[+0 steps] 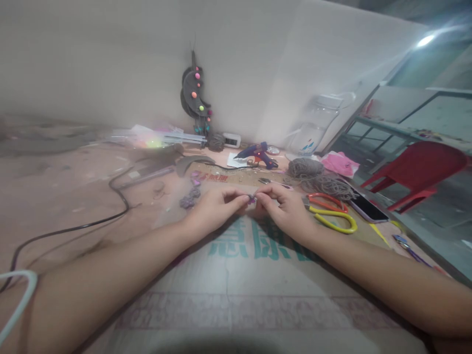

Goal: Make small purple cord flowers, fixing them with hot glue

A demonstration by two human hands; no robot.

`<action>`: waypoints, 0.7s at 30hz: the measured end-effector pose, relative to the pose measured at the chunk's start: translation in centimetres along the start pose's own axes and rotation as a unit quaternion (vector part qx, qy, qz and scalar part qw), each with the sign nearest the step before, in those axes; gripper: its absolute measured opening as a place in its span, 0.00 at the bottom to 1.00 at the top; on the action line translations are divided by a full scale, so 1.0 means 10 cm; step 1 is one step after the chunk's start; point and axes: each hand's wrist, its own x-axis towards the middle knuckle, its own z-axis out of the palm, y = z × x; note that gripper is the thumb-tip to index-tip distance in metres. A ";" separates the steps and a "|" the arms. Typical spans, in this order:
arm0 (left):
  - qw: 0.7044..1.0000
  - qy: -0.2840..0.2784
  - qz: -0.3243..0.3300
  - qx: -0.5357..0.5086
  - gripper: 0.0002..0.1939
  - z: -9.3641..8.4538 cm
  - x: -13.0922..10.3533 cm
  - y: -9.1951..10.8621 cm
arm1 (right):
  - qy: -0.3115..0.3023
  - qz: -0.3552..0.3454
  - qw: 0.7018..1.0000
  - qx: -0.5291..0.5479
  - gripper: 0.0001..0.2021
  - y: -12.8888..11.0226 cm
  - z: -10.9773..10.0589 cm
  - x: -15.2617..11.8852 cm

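Note:
A small purple-grey piece is pinched between my two hands above the middle of the board. My left hand holds its left side between thumb and fingers. On the other side, my right hand grips it with thumb and index finger, the fingertips of both hands nearly touching. Several similar purple and grey pieces lie on the board just left of my left hand. The details of the held piece are too small to make out.
Yellow- and red-handled scissors, a phone and grey yarn lie at the right. Behind my hands is a blue glue gun. A black cable crosses the left side. A clear jug stands at the back.

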 end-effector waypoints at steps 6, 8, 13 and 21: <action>0.995 0.009 -0.030 -0.091 0.11 0.00 0.02 -0.02 | -0.014 0.044 0.998 0.045 0.09 0.03 0.02 0.03; 0.992 0.016 -0.039 -0.121 0.10 0.01 0.02 -0.02 | -0.024 0.039 0.997 0.057 0.08 0.06 0.03 0.03; 0.988 0.045 -0.056 -0.135 0.09 0.02 0.03 -0.01 | -0.051 0.033 0.995 0.085 0.16 0.09 0.07 0.03; 0.994 0.029 -0.043 -0.098 0.10 0.00 0.04 -0.05 | -0.037 0.089 0.984 0.153 0.15 0.10 0.04 0.04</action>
